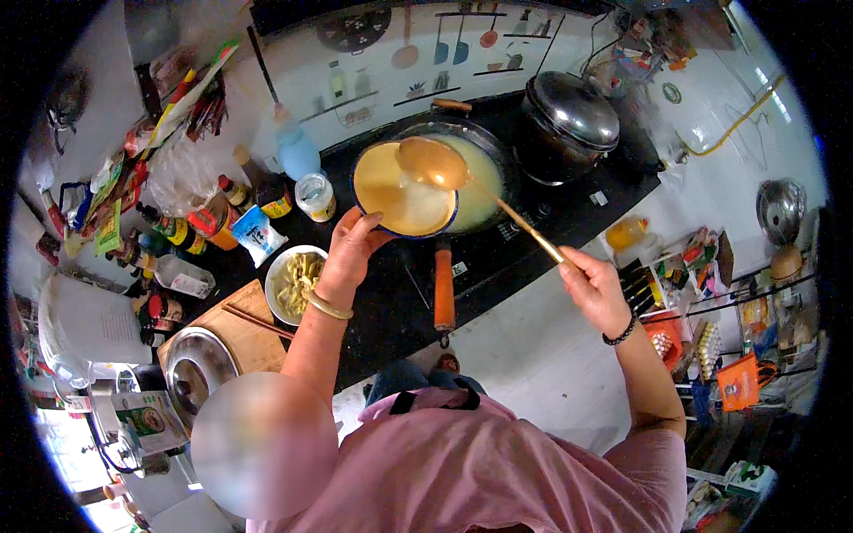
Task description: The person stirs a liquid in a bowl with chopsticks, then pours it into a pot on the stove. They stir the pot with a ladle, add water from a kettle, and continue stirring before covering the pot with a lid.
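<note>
My left hand (358, 243) grips the near rim of a blue-edged bowl (380, 193), raised over the left side of a wok (496, 146). Pale liquid lies in the bowl, and similar cloudy liquid (483, 186) fills part of the wok. With my right hand (593, 283) I hold the long handle of a metal ladle (433, 163); its head is over the bowl. The wok's orange-brown handle (444, 286) points towards me. Left of my left wrist stands a white bowl (271, 283) of greenish-yellow food pieces.
A lidded pot (566, 133) stands right of the wok. An open jar (315, 196), a white-and-blue packet (258, 233) and several bottles line the left. Chopsticks (256, 321) and a metal lid (200, 366) lie on or by a wooden board (256, 353).
</note>
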{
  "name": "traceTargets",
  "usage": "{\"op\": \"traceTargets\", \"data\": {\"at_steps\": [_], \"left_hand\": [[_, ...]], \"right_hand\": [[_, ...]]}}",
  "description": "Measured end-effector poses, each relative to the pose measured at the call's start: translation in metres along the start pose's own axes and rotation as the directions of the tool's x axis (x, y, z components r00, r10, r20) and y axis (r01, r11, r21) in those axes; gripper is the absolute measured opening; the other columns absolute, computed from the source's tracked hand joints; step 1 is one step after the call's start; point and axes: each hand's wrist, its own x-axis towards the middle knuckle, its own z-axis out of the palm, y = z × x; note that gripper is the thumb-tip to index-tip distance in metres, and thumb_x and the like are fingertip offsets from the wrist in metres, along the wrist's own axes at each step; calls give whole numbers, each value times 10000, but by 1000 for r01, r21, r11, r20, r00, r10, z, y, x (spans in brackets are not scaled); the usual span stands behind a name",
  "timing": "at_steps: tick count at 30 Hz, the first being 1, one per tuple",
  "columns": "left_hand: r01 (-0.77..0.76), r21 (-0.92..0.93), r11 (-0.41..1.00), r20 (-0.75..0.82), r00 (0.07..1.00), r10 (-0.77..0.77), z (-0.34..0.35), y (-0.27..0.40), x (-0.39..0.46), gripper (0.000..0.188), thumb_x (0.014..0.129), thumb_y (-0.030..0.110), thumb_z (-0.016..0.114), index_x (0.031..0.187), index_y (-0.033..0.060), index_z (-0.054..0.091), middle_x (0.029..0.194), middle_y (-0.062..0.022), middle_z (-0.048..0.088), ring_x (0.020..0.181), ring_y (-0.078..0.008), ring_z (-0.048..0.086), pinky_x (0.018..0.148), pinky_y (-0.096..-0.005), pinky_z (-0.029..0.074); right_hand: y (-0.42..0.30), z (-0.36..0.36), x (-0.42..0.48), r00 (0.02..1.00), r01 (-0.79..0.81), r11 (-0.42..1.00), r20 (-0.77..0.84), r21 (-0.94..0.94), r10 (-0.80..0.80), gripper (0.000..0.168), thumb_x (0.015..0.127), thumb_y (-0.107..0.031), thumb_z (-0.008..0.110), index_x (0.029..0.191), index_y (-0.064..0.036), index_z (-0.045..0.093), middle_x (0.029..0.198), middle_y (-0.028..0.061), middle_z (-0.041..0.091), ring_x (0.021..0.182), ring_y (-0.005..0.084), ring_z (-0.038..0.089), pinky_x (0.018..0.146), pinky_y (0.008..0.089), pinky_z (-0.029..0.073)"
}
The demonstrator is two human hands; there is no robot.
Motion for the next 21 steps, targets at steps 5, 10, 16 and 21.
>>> {"op": "traceTargets", "data": {"at_steps": [5, 10, 16, 21], "left_hand": [[-73, 49, 996, 6, 997, 72, 8, 14, 7, 344, 876, 185, 611, 1176, 18, 585, 1080, -84, 659, 977, -208, 647, 856, -359, 538], [-59, 137, 989, 8, 998, 58, -3, 28, 26, 320, 897, 183, 590, 1167, 13, 591, 1052, -86, 664, 946, -207, 655, 839, -359, 547], [-22, 368, 930, -49, 998, 43, -1, 47, 53, 327, 887, 178, 586, 1168, 13, 574, 986, -87, 659, 817, -179, 656, 762, -305, 550], [-73, 488, 870, -21, 995, 96, 3, 53, 79, 438, 836, 135, 676, 1204, -49, 527, 925, -115, 671, 769, -185, 667, 738, -303, 541]], "right_hand": [[9, -16, 12, 988, 71, 989, -127, -127, -87, 302, 943, -173, 581, 1178, 16, 593, 734, -30, 518, 652, 40, 434, 557, 212, 376], [42, -36, 32, 971, 133, 844, -102, -519, -216, 336, 907, -176, 596, 1186, 12, 590, 1117, 223, 633, 974, 336, 644, 816, 358, 527], [35, -50, 39, 969, 216, 617, 86, -757, -233, 290, 893, -182, 590, 1170, -108, 639, 815, 179, 666, 694, 344, 640, 611, 415, 521], [44, -45, 45, 937, 322, 487, 201, -812, -284, 279, 894, -186, 563, 1161, -164, 640, 651, 136, 606, 582, 333, 600, 499, 443, 466]]}}
